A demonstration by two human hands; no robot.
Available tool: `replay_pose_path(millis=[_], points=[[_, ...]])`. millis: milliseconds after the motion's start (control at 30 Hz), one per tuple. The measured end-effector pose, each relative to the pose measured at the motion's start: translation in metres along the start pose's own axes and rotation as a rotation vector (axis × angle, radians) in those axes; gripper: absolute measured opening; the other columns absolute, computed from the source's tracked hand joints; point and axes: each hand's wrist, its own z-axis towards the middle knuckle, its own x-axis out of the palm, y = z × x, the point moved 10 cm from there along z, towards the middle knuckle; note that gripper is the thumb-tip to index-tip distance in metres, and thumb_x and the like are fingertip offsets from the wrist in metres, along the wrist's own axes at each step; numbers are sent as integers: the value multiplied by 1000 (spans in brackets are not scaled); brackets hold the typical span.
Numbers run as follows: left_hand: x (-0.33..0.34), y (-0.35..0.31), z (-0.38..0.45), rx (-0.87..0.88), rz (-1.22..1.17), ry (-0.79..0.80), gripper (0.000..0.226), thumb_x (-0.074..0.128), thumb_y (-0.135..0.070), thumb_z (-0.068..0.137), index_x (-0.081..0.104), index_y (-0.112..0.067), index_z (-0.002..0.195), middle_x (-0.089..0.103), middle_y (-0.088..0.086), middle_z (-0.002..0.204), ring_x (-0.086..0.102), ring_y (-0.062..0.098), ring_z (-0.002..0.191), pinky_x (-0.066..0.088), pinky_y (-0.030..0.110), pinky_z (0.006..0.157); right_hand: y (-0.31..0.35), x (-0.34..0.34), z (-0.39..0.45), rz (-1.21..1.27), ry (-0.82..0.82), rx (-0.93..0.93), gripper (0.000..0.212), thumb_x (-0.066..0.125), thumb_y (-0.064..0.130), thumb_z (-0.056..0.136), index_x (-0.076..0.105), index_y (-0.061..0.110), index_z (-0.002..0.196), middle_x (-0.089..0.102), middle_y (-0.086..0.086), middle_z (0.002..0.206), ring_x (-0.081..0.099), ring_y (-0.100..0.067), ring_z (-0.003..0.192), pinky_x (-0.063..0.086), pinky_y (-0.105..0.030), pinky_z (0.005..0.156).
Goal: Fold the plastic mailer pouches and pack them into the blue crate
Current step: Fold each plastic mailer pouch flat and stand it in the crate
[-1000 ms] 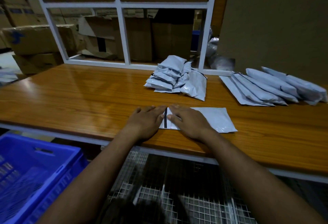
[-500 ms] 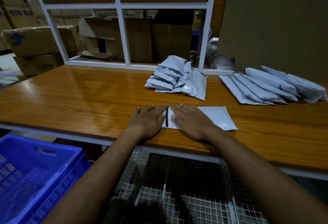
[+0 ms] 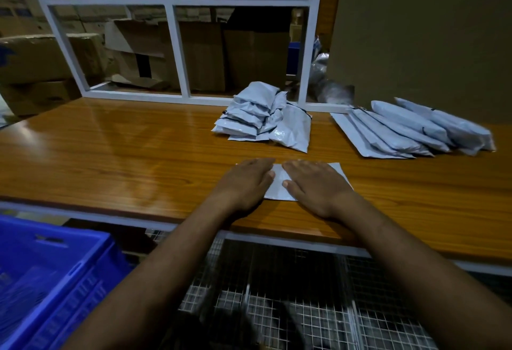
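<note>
Table: one long glossy orange-brown wooden worktable [image 3: 116, 150] spans the scene from left to right; everything being folded lies on it.
Frame: one white-painted metal window-like frame [image 3: 177, 45] stands along the far edge of the table, with brown cardboard boxes [image 3: 41, 58] stacked behind it.
Crate: one blue plastic crate with slotted walls [image 3: 55, 275] sits below table level at the near left; what lies inside it cannot be made out.
Mesh: one grey wire-mesh shelf [image 3: 291, 308] shows under the near table edge, between the forearms.
Unfolded pouches: a fanned row of long pale grey plastic mailer pouches [image 3: 410, 131] lies far right on the table; about six overlap, the exact count unclear.
Folded pouches: one heap of short folded grey mailer pouches [image 3: 260, 119] sits at the far centre, roughly seven or eight, too overlapped to count surely.
Pouch in work: one flat grey plastic mailer pouch [image 3: 278, 186] lies near the front edge at centre, mostly covered by both hands.
Left hand: left hand [image 3: 246, 183], fingers straight and together, presses palm-down on the pouch's left end.
Right hand: right hand [image 3: 315, 186], fingers straight, lies flat on the pouch's right part, just beside the left hand.
</note>
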Motion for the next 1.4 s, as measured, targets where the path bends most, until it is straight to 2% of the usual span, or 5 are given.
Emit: replay_pose_path(millis=[200,400,533,700,1400], points=[[17,6,-1,11,193,62,56,21,-48,108,19,-28,160,20,-7,166,16,13,152,11,34,122,-2,5,-1,3,79,14,66,16,57,104,6,25,161,6,3,168,2,-21,154,3,-45,124],[13,2,0,10,270,125,56,18,-49,107,17,-29,160,17,-7,167,10,13,154,5,41,125,-26,-13,-34,270,57,42,74,32,62,100,11,26,161,7,8,167,8,-11,153,5,-22,116],[-7,-21,3,25,197,-52,52,24,-45,108,32,-25,156,33,-2,162,23,17,150,15,39,123,-48,-31,-39,271,-61,74,65,35,59,101,27,28,158,25,5,164,26,-15,148,22,-29,115],[13,-30,7,36,153,-32,51,33,-47,106,38,-24,151,45,4,154,42,23,138,32,38,113,-37,-10,-32,207,90,-15,76,36,63,99,12,27,160,8,5,167,6,-11,153,5,-29,120],[26,-1,7,-111,273,55,63,15,-77,94,-2,-59,152,6,2,169,-3,36,154,4,54,124,-69,4,-34,119,62,262,123,18,99,67,3,21,160,7,-3,168,9,-21,154,10,-55,123]])
